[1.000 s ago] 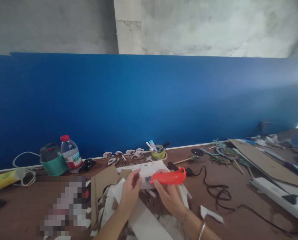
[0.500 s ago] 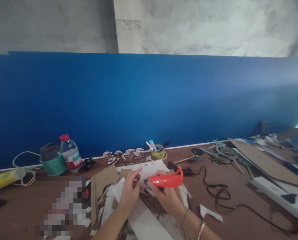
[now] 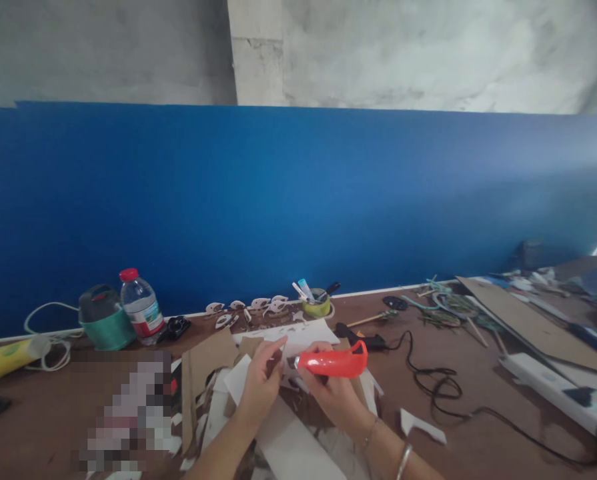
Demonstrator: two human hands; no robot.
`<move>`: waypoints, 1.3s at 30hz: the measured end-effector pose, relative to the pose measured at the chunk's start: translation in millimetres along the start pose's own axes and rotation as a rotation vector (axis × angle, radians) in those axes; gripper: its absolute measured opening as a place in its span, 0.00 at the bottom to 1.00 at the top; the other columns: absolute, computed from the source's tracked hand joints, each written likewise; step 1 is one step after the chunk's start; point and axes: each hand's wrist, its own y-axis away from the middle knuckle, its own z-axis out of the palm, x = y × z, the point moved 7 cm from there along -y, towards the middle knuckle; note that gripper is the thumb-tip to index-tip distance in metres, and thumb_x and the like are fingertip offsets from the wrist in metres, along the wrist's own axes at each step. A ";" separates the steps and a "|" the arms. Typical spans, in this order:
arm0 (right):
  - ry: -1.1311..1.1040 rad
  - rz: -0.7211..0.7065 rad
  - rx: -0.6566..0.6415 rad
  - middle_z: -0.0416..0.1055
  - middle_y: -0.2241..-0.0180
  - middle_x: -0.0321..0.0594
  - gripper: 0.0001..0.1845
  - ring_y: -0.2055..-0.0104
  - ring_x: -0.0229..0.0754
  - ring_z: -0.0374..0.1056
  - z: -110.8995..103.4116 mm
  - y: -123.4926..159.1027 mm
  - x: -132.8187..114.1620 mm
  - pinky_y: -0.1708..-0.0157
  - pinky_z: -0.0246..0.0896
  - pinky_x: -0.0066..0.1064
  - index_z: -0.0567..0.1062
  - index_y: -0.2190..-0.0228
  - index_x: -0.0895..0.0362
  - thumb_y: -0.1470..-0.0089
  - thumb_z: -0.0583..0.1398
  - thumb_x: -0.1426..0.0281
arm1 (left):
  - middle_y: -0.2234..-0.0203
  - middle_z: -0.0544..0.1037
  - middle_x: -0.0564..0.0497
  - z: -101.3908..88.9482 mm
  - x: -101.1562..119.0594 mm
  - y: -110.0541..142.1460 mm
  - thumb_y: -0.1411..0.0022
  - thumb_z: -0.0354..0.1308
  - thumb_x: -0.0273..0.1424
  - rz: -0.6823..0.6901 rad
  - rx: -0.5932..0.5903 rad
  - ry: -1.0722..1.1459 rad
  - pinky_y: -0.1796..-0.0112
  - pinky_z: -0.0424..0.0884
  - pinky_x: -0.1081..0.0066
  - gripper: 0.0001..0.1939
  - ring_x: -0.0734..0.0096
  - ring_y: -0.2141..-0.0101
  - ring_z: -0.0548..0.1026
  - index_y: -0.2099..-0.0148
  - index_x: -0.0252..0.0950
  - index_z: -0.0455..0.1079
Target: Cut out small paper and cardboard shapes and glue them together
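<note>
My right hand (image 3: 331, 390) is wrapped round red-handled scissors (image 3: 333, 363), with the red loop toward the right and a short bit of metal showing at the left end. Close by on the left, my left hand (image 3: 262, 383) has its fingers curled toward the thumb; anything between them is too small to make out. Both hands are over a heap of white paper offcuts (image 3: 298, 443) and cardboard (image 3: 211, 353). Behind them lies a white sheet (image 3: 313, 333).
White cut-out shapes (image 3: 261, 305) line the wall edge beside a green pen holder (image 3: 317, 308). A black glue gun (image 3: 365, 340) trails its cord rightward to a white power strip (image 3: 553, 383). Water bottle (image 3: 143, 313) and teal container (image 3: 109, 328) stand left.
The red-handled scissors have turned slightly in my right hand, showing more of the loop and the metal end. My left hand has barely moved.
</note>
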 end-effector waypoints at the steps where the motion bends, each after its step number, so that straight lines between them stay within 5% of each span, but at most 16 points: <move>1: 0.009 -0.007 -0.002 0.66 0.69 0.37 0.02 0.65 0.42 0.63 -0.1 0.1 -0.2 0.59 0.60 0.34 0.65 0.69 0.54 0.44 0.55 0.70 | 0.67 0.70 0.49 -0.3 0.5 -0.1 0.41 0.52 0.31 0.004 0.003 -0.005 0.64 0.67 0.68 0.18 0.67 0.66 0.69 0.48 0.39 0.71; 39: 0.038 -0.054 0.008 0.66 0.70 0.38 0.03 0.67 0.42 0.64 -8.8 -3.5 -16.9 0.63 0.64 0.33 0.66 0.71 0.55 0.45 0.54 0.70 | 0.65 0.71 0.47 4.4 -0.8 0.9 0.38 0.52 0.36 -0.010 -0.066 0.022 0.63 0.67 0.67 0.19 0.65 0.65 0.70 0.47 0.38 0.70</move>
